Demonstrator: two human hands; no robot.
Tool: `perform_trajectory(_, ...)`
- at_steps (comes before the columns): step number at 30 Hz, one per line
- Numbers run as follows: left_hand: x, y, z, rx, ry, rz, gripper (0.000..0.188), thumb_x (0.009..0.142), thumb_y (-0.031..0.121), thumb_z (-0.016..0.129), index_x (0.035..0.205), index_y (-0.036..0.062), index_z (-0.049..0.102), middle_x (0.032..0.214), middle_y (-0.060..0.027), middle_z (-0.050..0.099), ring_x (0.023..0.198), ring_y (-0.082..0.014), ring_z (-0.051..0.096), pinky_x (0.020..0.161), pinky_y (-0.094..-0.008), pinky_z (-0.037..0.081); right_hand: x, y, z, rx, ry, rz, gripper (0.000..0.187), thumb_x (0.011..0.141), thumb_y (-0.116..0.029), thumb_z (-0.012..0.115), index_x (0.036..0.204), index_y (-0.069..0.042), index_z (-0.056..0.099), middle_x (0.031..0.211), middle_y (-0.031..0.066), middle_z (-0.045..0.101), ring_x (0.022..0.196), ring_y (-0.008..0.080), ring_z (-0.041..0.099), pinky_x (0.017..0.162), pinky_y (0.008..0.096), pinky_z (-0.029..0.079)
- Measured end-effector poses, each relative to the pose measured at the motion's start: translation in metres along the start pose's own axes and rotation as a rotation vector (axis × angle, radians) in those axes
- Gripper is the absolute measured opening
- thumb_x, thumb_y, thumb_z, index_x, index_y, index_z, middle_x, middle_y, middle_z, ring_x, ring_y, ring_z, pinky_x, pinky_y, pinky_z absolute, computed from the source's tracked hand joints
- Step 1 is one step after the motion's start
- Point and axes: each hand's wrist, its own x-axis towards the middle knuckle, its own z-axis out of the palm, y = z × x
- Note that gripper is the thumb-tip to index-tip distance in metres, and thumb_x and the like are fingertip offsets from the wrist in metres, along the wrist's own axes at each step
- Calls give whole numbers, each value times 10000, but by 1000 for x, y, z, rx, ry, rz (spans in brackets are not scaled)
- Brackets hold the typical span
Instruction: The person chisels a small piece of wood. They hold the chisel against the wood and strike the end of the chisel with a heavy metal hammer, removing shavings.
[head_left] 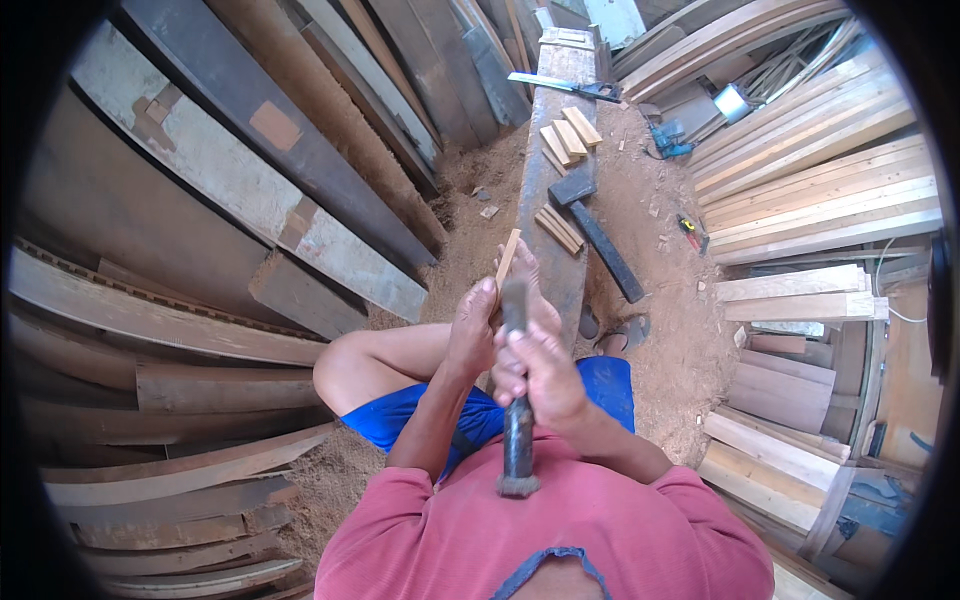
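My left hand (478,318) is closed around a short, narrow wooden strip (509,256), held up at a slant above my lap. My right hand (545,375) grips a chisel (518,440) by its dark handle, whose battered butt end points toward my chest. The chisel's blade, blurred, reaches up beside the strip; whether it touches the wood I cannot tell. Beyond my hands runs a narrow plank bench (542,190). On it lie a black mallet (605,240), several small wooden strips (560,228) and more short wood pieces (572,132).
A handsaw (562,86) lies across the bench's far part. Boards (250,150) lean along the left, and stacked timber (820,190) lines the right. A blue power tool (670,140) and a yellow-and-red hand tool (690,232) rest on the sawdust-covered floor (665,330).
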Motion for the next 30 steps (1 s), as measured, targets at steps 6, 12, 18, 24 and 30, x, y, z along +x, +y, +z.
perform_trajectory(6,-35,3,-1,78,-27,-11,370,1056,378,354,921,88,541,802,28,499,727,-59,439,603,-264,397,-21,19,4,-87,-68,38,167,1020,-256,451,986,-95,472,660,-27,370,485,73,401,482,275,433)
perform_trajectory(12,-100,-54,-20,716,-109,133,404,1047,347,345,786,78,495,680,-21,507,608,-113,468,529,-305,376,-45,-19,6,-117,-5,-232,195,1011,-266,468,1006,-73,445,615,-28,379,450,64,385,441,254,406)
perform_trajectory(18,-85,-16,-4,154,46,-50,309,1032,302,434,850,60,494,591,35,431,496,-40,385,448,-221,326,-12,-36,-25,-537,125,-326,166,986,-205,514,1030,-45,506,660,10,495,464,78,462,449,262,428)
perform_trajectory(24,-50,-19,6,333,-24,163,282,1025,332,472,917,75,518,671,33,466,540,-39,400,482,-209,344,31,-40,-36,-877,190,-511,134,925,-132,641,977,-36,563,749,-8,570,544,17,498,447,191,412)
perform_trajectory(30,-47,-22,-7,-426,-431,-404,354,1023,421,430,969,84,526,655,28,477,508,-64,385,469,-204,306,30,-42,-55,-737,137,-404,149,979,-185,537,1038,-48,549,767,-2,556,552,37,494,501,211,460)
